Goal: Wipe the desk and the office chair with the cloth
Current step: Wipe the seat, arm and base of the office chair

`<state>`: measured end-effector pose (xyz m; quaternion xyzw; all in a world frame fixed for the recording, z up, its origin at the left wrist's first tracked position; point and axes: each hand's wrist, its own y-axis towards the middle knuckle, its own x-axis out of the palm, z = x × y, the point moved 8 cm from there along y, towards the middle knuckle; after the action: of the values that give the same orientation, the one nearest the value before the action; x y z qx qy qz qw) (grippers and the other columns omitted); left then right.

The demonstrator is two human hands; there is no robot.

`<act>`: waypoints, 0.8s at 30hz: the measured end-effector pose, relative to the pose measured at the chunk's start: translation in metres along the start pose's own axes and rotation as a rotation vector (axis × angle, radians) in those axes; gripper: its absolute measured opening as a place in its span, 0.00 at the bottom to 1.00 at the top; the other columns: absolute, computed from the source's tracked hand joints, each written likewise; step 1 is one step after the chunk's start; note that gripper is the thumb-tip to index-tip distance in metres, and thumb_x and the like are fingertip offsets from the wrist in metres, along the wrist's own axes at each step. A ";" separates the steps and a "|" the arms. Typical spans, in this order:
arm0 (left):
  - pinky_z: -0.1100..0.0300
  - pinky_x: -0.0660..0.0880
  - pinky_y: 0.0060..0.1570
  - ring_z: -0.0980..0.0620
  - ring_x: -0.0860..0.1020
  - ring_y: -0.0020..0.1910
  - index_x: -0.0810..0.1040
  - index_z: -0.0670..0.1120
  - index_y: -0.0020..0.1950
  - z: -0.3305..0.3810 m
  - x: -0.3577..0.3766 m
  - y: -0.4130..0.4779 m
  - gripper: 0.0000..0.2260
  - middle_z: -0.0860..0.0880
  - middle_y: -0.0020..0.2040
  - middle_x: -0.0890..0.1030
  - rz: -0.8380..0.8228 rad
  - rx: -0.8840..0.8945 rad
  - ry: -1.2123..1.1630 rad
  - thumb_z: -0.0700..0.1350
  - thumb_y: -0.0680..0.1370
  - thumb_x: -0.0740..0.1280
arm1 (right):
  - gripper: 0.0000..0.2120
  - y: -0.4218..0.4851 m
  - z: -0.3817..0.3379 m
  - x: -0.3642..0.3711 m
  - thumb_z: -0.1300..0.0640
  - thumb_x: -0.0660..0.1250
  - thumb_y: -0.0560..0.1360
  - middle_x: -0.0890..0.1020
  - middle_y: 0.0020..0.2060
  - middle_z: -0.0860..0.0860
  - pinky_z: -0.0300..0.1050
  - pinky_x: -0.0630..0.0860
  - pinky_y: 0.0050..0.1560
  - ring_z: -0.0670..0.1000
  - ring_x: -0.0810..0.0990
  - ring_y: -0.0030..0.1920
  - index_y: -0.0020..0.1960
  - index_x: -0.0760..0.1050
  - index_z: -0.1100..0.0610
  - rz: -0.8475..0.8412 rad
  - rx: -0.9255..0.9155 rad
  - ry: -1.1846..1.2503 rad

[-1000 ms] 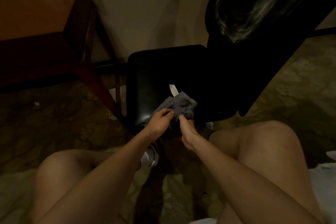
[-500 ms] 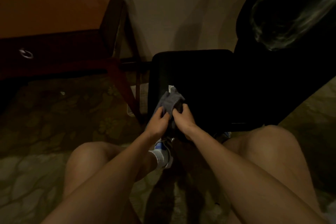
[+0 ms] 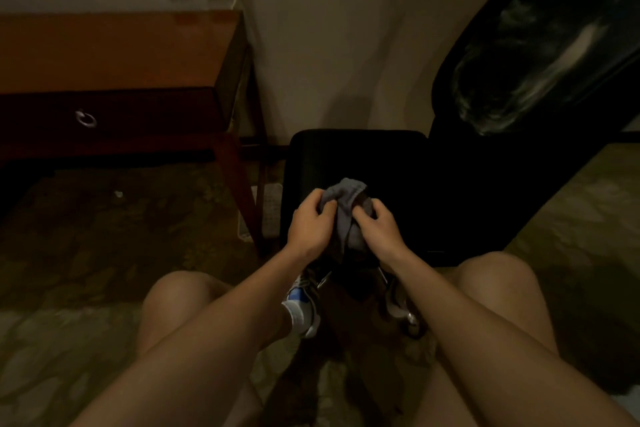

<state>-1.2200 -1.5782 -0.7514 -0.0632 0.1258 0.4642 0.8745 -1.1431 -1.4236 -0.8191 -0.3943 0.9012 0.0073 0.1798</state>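
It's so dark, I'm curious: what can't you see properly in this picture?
Head view only:
- cloth: partly covered by left hand and right hand.
- desk: cut off by the left edge.
- chair backrest: cut off by top and right edges.
- chair seat: too dark to show dirt.

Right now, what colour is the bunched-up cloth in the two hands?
Grey: the crumpled cloth shows best in the head view.

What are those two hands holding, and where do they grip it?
A bunched grey cloth, over the black chair seat. The left hand grips its left side and the right hand its right side, fingers curled into the folds.
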 end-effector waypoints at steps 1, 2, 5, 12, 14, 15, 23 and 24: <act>0.50 0.79 0.49 0.58 0.80 0.44 0.77 0.52 0.50 0.013 0.001 -0.003 0.06 0.53 0.44 0.81 -0.004 0.034 0.021 0.48 0.83 0.61 | 0.22 -0.010 -0.015 -0.007 0.35 0.64 0.68 0.79 0.56 0.53 0.48 0.81 0.50 0.52 0.81 0.54 0.55 0.76 0.47 -0.005 0.001 0.026; 0.50 0.79 0.49 0.59 0.80 0.44 0.77 0.53 0.50 0.024 0.002 -0.006 0.06 0.54 0.44 0.81 -0.006 0.063 0.046 0.49 0.83 0.61 | 0.23 -0.021 -0.028 -0.013 0.35 0.65 0.66 0.79 0.56 0.54 0.50 0.82 0.51 0.53 0.81 0.54 0.55 0.76 0.48 -0.003 -0.006 0.052; 0.47 0.79 0.48 0.57 0.80 0.43 0.76 0.53 0.47 0.055 0.000 -0.020 0.07 0.54 0.42 0.81 0.017 0.138 0.137 0.52 0.83 0.61 | 0.13 -0.054 -0.061 -0.034 0.46 0.69 0.73 0.80 0.52 0.56 0.45 0.81 0.44 0.52 0.82 0.49 0.52 0.75 0.53 0.016 -0.024 0.097; 0.50 0.78 0.43 0.57 0.78 0.40 0.73 0.56 0.43 0.107 -0.008 -0.054 0.12 0.56 0.39 0.79 0.122 0.226 0.349 0.57 0.83 0.58 | 0.14 -0.094 -0.109 -0.078 0.53 0.72 0.75 0.79 0.48 0.51 0.42 0.76 0.43 0.49 0.80 0.49 0.53 0.70 0.55 0.023 -0.103 0.065; 0.51 0.77 0.42 0.57 0.78 0.41 0.73 0.57 0.42 0.119 -0.007 -0.062 0.12 0.56 0.40 0.79 0.105 0.238 0.353 0.57 0.83 0.57 | 0.17 -0.106 -0.119 -0.090 0.52 0.72 0.75 0.77 0.49 0.51 0.41 0.75 0.43 0.47 0.79 0.49 0.55 0.67 0.56 0.051 -0.120 0.068; 0.52 0.76 0.42 0.57 0.78 0.41 0.73 0.57 0.42 0.124 -0.009 -0.063 0.12 0.56 0.40 0.79 0.103 0.239 0.353 0.57 0.83 0.57 | 0.19 -0.109 -0.124 -0.092 0.50 0.71 0.76 0.77 0.50 0.51 0.40 0.74 0.42 0.46 0.78 0.49 0.57 0.66 0.57 0.046 -0.128 0.081; 0.49 0.77 0.45 0.55 0.79 0.43 0.74 0.55 0.44 0.163 -0.009 -0.062 0.14 0.57 0.41 0.80 0.063 0.315 0.384 0.60 0.82 0.56 | 0.22 -0.114 -0.165 -0.123 0.43 0.69 0.74 0.81 0.57 0.49 0.49 0.77 0.58 0.51 0.79 0.57 0.64 0.75 0.53 0.034 -0.171 -0.264; 0.49 0.77 0.45 0.54 0.79 0.43 0.73 0.55 0.43 0.165 -0.008 -0.058 0.14 0.56 0.41 0.79 0.048 0.310 0.388 0.60 0.83 0.57 | 0.23 -0.112 -0.170 -0.127 0.41 0.69 0.72 0.81 0.55 0.49 0.51 0.77 0.58 0.52 0.79 0.56 0.61 0.76 0.53 0.035 -0.158 -0.314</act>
<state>-1.1492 -1.5797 -0.5909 -0.0133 0.3627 0.4392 0.8218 -1.0380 -1.4378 -0.6036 -0.3854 0.8654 0.1429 0.2868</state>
